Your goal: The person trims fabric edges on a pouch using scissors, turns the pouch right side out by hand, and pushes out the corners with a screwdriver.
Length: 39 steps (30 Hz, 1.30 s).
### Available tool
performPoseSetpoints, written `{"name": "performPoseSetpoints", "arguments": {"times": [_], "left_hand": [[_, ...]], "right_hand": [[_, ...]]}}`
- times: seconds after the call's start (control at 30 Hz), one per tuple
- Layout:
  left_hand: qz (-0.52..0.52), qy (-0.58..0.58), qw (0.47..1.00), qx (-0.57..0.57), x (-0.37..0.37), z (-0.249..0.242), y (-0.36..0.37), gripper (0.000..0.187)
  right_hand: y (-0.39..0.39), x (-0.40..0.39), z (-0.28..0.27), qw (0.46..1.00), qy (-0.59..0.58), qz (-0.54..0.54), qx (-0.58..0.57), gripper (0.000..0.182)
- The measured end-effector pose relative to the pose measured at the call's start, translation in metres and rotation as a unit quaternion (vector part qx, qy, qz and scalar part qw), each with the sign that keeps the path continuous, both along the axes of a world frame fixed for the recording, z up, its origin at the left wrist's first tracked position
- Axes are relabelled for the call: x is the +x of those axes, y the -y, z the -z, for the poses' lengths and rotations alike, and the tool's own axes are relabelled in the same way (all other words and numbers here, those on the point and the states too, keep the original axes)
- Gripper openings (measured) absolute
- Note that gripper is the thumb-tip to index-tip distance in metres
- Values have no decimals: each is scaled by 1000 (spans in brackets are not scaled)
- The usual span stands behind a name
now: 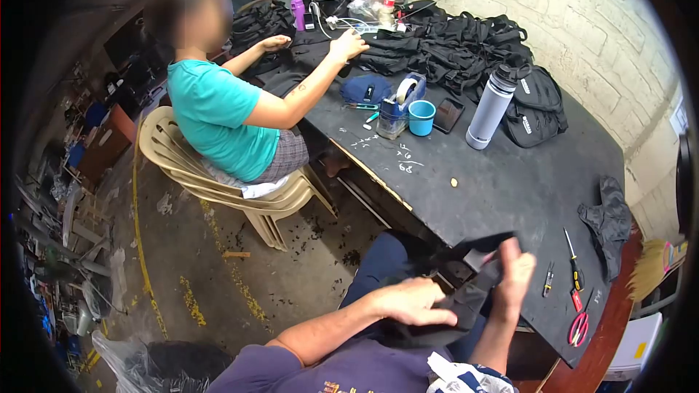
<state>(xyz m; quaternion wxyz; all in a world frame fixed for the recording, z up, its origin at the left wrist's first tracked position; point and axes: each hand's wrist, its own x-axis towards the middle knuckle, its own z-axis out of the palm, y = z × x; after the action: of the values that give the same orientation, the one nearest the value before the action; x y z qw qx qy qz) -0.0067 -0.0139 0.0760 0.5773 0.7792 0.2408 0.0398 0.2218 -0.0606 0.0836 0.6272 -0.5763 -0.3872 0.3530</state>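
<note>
A dark piece of black fabric [466, 306], partly smeared by motion, is held over my lap at the table's near edge. My left hand [419, 302] is closed on its left side, thumb stretched across the cloth and other fingertips partly hidden. On the right side, my right hand [514, 276] grips the cloth, blurred, with its fingers pointing up. A small dark boxy part with a pinkish patch [477, 258] shows between the hands; I cannot make out what it is.
Right of my hands lie a screwdriver [574, 258], red-handled scissors [578, 329] and black cloth [608, 225]. A grey bottle [491, 109], blue cup [421, 118] and tape dispenser [397, 109] stand farther back. Black bags [466, 51] pile behind. A seated co-worker [218, 116] is at left.
</note>
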Motion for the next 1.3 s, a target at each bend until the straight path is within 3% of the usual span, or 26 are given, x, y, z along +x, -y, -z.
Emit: {"name": "performPoseSetpoints", "arguments": {"times": [0.07, 0.13, 0.2, 0.27, 0.33, 0.37, 0.43, 0.6, 0.67, 0.73, 0.77, 0.8, 0.83, 0.87, 0.9, 0.97, 1.03, 1.1, 1.13, 1.2, 1.3], "left_hand": [[88, -3, 996, 25, 0, 9, 15, 55], [94, 26, 994, 57, -9, 1, 10, 53], [131, 93, 983, 87, -11, -7, 5, 51], [8, 241, 953, 184, 3, -5, 5, 57], [-97, 224, 966, -81, 20, -13, 14, 40], [-79, 225, 967, -93, 28, -12, 14, 40], [-133, 183, 973, 39, 41, -15, 3, 25], [-225, 277, 901, 245, 63, -65, -17, 16], [-244, 308, 891, 229, 76, -81, -39, 16], [-271, 336, 874, 223, 95, -110, -51, 16], [-295, 369, 826, 307, 102, -130, -49, 17], [-316, 391, 772, 389, 109, -140, -48, 19], [-319, 374, 774, 399, 120, -143, -55, 19], [-329, 434, 731, 411, 134, -147, -66, 20], [-337, 495, 680, 423, 145, -150, -73, 22], [-401, 458, 665, 434, 167, -140, -82, 20], [-459, 428, 647, 433, 193, -115, -92, 19], [-459, 491, 688, 274, 212, -72, -102, 16], [-454, 488, 693, 274, 217, -48, -104, 16], [-417, 507, 750, -80, 223, -4, -98, 22], [-376, 526, 750, -138, 227, 28, -85, 27]], "right_hand": [[4, -6, -8, 999, -20, 26, 32, 33], [2, -15, -21, 990, -64, 82, 93, 34], [5, -21, -41, 997, -54, 54, 30, 33], [3, -17, -45, 1000, -2, 12, 1, 34], [4, -22, -50, 999, -26, -20, -2, 34], [6, -17, -47, 1000, -24, 0, -9, 34], [4, -4, -44, 996, 4, -91, 26, 31], [61, 31, -56, 993, 75, -52, 73, 29], [103, 64, -67, 989, 124, -72, 16, 27], [141, 86, -91, 961, 267, -45, 64, 27], [168, 87, -109, 971, 217, -13, 103, 28], [185, 85, -119, 945, 199, -33, 259, 28], [193, 111, -114, 880, 169, -189, 402, 31], [197, 133, -130, 718, 114, -507, 463, 42], [174, 110, -151, 707, 105, -515, 473, 42], [362, 246, -86, 669, 122, -548, 487, 32], [260, 102, -153, 636, 147, -574, 494, 22], [271, 96, -168, 614, 168, -587, 500, 13], [283, 95, -172, 607, 179, -591, 501, 9], [279, 80, -194, 601, 203, -592, 497, 10], [311, 70, -196, 616, 202, -492, 581, 12]]}}
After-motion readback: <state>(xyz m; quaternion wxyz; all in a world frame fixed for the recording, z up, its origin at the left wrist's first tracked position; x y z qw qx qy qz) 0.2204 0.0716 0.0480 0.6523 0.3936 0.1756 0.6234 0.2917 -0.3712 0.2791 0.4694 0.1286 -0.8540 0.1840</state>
